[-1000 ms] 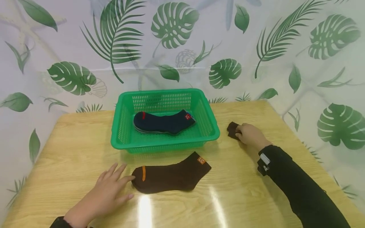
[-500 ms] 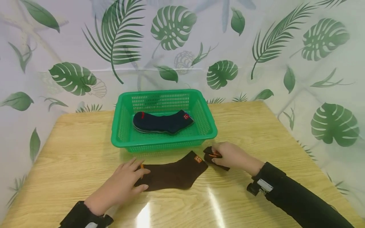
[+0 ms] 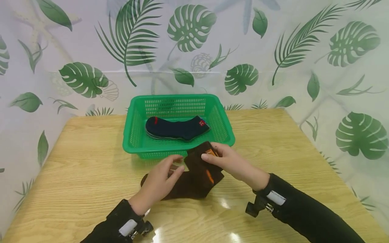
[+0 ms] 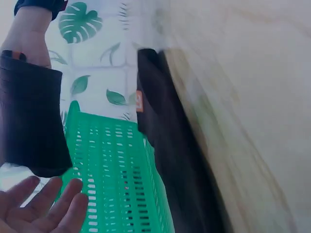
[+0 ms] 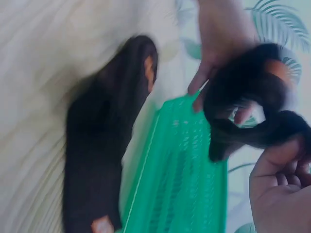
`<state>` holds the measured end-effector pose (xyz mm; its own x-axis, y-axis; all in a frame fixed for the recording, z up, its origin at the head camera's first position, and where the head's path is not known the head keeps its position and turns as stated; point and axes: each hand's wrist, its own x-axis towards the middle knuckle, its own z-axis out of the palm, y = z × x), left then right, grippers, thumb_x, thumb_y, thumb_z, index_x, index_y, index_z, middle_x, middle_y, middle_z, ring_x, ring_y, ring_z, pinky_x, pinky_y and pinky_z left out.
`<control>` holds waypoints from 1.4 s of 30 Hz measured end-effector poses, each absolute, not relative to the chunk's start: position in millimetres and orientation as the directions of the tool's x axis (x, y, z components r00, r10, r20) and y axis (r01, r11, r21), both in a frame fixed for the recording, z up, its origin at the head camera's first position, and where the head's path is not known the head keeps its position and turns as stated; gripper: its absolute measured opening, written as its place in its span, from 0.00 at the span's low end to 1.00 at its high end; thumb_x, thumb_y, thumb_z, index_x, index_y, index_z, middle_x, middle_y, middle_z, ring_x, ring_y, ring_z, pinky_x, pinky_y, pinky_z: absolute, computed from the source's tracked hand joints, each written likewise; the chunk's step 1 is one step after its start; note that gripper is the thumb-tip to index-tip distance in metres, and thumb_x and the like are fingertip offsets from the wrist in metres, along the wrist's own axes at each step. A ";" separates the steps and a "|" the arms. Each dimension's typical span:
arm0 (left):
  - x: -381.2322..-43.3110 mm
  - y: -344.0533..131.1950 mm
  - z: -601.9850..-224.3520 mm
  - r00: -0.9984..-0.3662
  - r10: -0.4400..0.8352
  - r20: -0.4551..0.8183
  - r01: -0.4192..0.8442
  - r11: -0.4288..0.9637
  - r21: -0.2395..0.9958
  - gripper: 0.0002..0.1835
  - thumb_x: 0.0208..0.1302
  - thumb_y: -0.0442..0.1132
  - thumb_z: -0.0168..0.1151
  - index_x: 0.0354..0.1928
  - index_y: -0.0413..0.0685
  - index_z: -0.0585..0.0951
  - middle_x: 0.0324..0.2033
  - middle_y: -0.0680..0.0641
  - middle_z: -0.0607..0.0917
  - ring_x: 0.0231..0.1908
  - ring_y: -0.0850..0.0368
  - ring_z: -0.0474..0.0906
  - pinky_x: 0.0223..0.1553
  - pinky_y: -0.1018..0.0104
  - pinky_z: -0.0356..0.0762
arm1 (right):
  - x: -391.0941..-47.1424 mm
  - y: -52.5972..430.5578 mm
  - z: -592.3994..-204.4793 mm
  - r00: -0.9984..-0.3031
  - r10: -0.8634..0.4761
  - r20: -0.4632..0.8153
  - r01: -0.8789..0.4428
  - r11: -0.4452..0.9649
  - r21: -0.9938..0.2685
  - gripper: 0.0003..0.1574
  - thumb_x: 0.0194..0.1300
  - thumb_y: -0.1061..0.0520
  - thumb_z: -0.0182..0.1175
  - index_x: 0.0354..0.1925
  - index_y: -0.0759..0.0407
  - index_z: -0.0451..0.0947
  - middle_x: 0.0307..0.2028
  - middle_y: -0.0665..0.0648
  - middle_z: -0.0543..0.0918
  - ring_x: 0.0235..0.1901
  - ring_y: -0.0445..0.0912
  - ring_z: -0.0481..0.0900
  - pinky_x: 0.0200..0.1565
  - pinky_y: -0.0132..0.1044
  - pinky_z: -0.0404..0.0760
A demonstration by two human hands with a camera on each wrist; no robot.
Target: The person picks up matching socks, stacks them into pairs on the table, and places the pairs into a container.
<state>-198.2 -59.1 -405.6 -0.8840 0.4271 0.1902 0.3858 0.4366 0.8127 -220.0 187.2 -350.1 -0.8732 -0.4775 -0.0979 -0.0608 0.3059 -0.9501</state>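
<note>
My right hand (image 3: pixel 235 163) pinches a dark brown sock (image 3: pixel 197 158) with orange marks, its thumb across the cuff side. That sock hangs folded in front of the basket's near rim. My left hand (image 3: pixel 162 180) is just left of it, fingers loosely bent and holding nothing; in the left wrist view its fingertips (image 4: pixel 75 191) lie right below the held sock (image 4: pixel 34 116). A matching brown sock (image 3: pixel 177 187) lies flat on the table beneath both hands, partly covered by them in the head view. The right wrist view shows the held sock (image 5: pixel 231 92) bent into a blurred curve.
Behind the hands stands a green plastic basket (image 3: pixel 130 121) with slotted walls. In it lies a navy sock (image 3: pixel 173 129) with red marks, on top of a greyish one. The wooden table (image 3: pixel 85 155) meets a leaf-printed backdrop (image 3: pixel 194 77) at the back.
The right hand has brought the folded brown sock from the table's right side to the middle, lifting it over the lying sock. The left hand has moved right and up towards it.
</note>
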 end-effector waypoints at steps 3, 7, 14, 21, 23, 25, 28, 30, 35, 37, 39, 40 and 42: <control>-198.7 -54.8 -406.6 -0.894 0.405 0.193 0.343 0.339 0.876 0.19 0.78 0.46 0.44 0.60 0.42 0.74 0.51 0.44 0.82 0.46 0.51 0.82 0.48 0.55 0.78 | -216.3 180.6 -347.5 -0.857 -0.506 -0.100 0.028 0.147 -0.989 0.14 0.72 0.54 0.55 0.45 0.65 0.73 0.36 0.54 0.82 0.36 0.44 0.82 0.39 0.37 0.81; -200.9 -48.3 -409.7 -0.852 0.510 0.119 0.294 0.278 0.914 0.26 0.72 0.51 0.54 0.63 0.42 0.70 0.56 0.41 0.79 0.49 0.48 0.81 0.49 0.53 0.78 | -213.3 176.3 -341.3 -0.831 -0.548 -0.093 0.105 0.009 -0.994 0.15 0.73 0.52 0.54 0.48 0.63 0.72 0.37 0.53 0.85 0.36 0.44 0.85 0.39 0.38 0.83; -201.9 -49.1 -422.6 -0.794 0.608 0.004 0.325 0.419 0.848 0.23 0.59 0.45 0.70 0.55 0.45 0.78 0.42 0.51 0.85 0.43 0.57 0.81 0.44 0.61 0.78 | -211.4 177.9 -328.5 -0.828 -0.560 0.039 0.089 -0.198 -0.976 0.07 0.70 0.59 0.55 0.45 0.57 0.75 0.35 0.51 0.85 0.33 0.42 0.86 0.35 0.35 0.83; -204.7 -86.7 -420.5 -0.832 0.554 -0.023 0.202 0.341 0.918 0.08 0.68 0.37 0.58 0.45 0.41 0.79 0.39 0.46 0.84 0.40 0.57 0.81 0.42 0.63 0.78 | -212.2 207.8 -322.0 -0.884 -0.467 0.030 0.073 -0.203 -0.977 0.10 0.71 0.65 0.50 0.45 0.56 0.76 0.39 0.50 0.84 0.38 0.42 0.84 0.40 0.35 0.82; -204.6 -100.3 -417.5 -0.861 0.505 -0.055 0.107 0.286 0.952 0.09 0.70 0.36 0.56 0.46 0.37 0.75 0.39 0.42 0.84 0.39 0.53 0.82 0.40 0.62 0.79 | -211.4 216.2 -327.8 -0.901 -0.431 -0.048 0.095 -0.087 -0.992 0.09 0.72 0.65 0.51 0.47 0.58 0.75 0.40 0.50 0.83 0.39 0.42 0.84 0.42 0.35 0.82; -203.6 -111.7 -415.0 -0.887 0.452 -0.092 0.044 0.281 0.959 0.09 0.70 0.35 0.56 0.47 0.36 0.74 0.40 0.40 0.84 0.40 0.50 0.82 0.40 0.60 0.80 | -209.7 222.9 -337.9 -0.908 -0.393 -0.143 0.125 0.071 -0.990 0.12 0.71 0.62 0.54 0.51 0.63 0.72 0.41 0.51 0.82 0.40 0.42 0.83 0.43 0.36 0.82; -201.5 -122.3 -413.9 -0.913 0.395 -0.101 0.085 0.426 0.901 0.13 0.69 0.37 0.59 0.51 0.38 0.75 0.41 0.41 0.83 0.39 0.50 0.81 0.38 0.58 0.79 | -207.4 228.3 -362.0 -0.906 -0.340 -0.252 0.152 0.294 -0.944 0.21 0.70 0.59 0.58 0.54 0.70 0.66 0.39 0.55 0.81 0.36 0.44 0.82 0.40 0.38 0.82; -198.6 -124.0 -415.3 -0.923 0.382 -0.051 0.195 0.578 0.792 0.17 0.66 0.40 0.63 0.53 0.40 0.76 0.43 0.43 0.82 0.41 0.50 0.81 0.40 0.56 0.79 | -205.5 229.7 -379.3 -0.908 -0.326 -0.263 0.074 0.493 -0.867 0.29 0.69 0.55 0.60 0.58 0.72 0.63 0.38 0.58 0.80 0.33 0.45 0.81 0.36 0.39 0.82; -183.3 -124.8 -419.6 -0.755 0.621 0.210 0.652 0.679 0.338 0.18 0.56 0.46 0.71 0.46 0.46 0.82 0.41 0.49 0.81 0.42 0.52 0.78 0.46 0.56 0.77 | -195.3 228.7 -408.5 -0.890 -0.456 0.003 -0.434 0.845 -0.312 0.38 0.60 0.49 0.69 0.59 0.70 0.69 0.46 0.64 0.79 0.41 0.54 0.80 0.41 0.46 0.82; -176.9 -126.2 -419.8 -0.632 0.740 0.228 0.775 0.597 0.208 0.17 0.52 0.48 0.73 0.42 0.50 0.84 0.38 0.52 0.81 0.41 0.54 0.76 0.44 0.58 0.76 | -192.0 228.4 -411.5 -0.821 -0.564 0.087 -0.570 0.816 -0.094 0.34 0.56 0.47 0.72 0.52 0.67 0.76 0.46 0.63 0.78 0.44 0.56 0.78 0.44 0.47 0.80; -173.2 -127.1 -420.3 -0.554 0.811 0.188 0.832 0.534 0.149 0.15 0.51 0.48 0.73 0.40 0.52 0.84 0.38 0.53 0.81 0.40 0.54 0.76 0.43 0.59 0.75 | -191.0 228.5 -412.5 -0.736 -0.671 0.087 -0.672 0.740 0.019 0.31 0.53 0.44 0.73 0.46 0.64 0.79 0.44 0.60 0.78 0.42 0.54 0.78 0.43 0.45 0.80; -172.2 -127.0 -421.6 -0.538 0.827 0.165 0.843 0.522 0.133 0.14 0.51 0.46 0.72 0.40 0.53 0.84 0.38 0.53 0.81 0.39 0.55 0.76 0.43 0.60 0.75 | -190.6 228.2 -412.8 -0.701 -0.710 0.062 -0.709 0.704 0.044 0.30 0.53 0.43 0.72 0.45 0.63 0.79 0.43 0.60 0.78 0.41 0.53 0.78 0.42 0.45 0.80; -170.8 -126.4 -424.0 -0.541 0.831 0.132 0.840 0.527 0.128 0.11 0.52 0.42 0.70 0.39 0.54 0.84 0.37 0.54 0.81 0.38 0.55 0.75 0.42 0.60 0.74 | -189.3 226.6 -415.0 -0.651 -0.759 0.013 -0.754 0.649 0.098 0.29 0.52 0.42 0.72 0.42 0.61 0.79 0.41 0.58 0.77 0.38 0.51 0.78 0.40 0.44 0.80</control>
<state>-170.8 -126.4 -424.0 -0.5410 0.8305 0.1323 0.8402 0.5270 0.1277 -189.3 226.6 -415.0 -0.6513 -0.7587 0.0131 -0.7543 0.6493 0.0976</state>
